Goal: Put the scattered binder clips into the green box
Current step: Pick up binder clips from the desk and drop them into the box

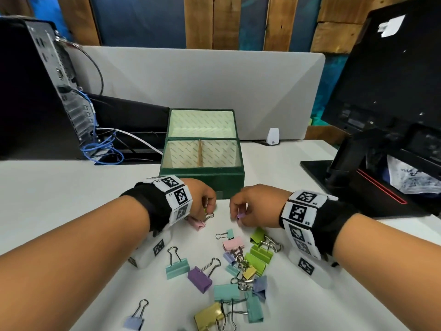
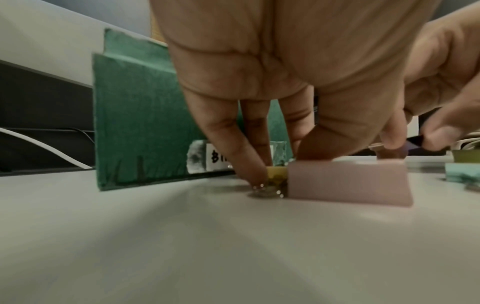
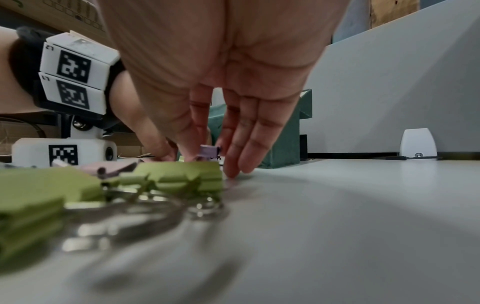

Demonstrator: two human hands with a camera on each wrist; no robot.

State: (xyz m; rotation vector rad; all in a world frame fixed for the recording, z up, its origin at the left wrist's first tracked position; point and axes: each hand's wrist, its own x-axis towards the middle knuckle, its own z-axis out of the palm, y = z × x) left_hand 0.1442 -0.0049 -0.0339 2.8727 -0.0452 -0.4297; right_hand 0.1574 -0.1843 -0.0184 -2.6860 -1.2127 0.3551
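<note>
The green box (image 1: 202, 182) stands open at mid-table, its lid upright behind it and a divider inside. Just before its front wall, my left hand (image 1: 209, 209) pinches a small yellow binder clip (image 2: 276, 174) that sits on the table, touching a pink clip (image 2: 348, 183). My right hand (image 1: 238, 212) pinches a small purple clip (image 1: 239, 215) between thumb and forefinger, just above the table; its other fingers are straight and touch the surface. Several pastel clips lie scattered nearer to me, among them a teal one (image 1: 177, 267), a purple one (image 1: 200, 279) and green ones (image 3: 182, 176).
A computer tower (image 1: 35, 91) with blue cables (image 1: 102, 149) stands at the left. A monitor (image 1: 393, 80) on its stand fills the right. A grey divider panel (image 1: 202, 75) runs behind the box, with a small white device (image 1: 273, 137) at its foot.
</note>
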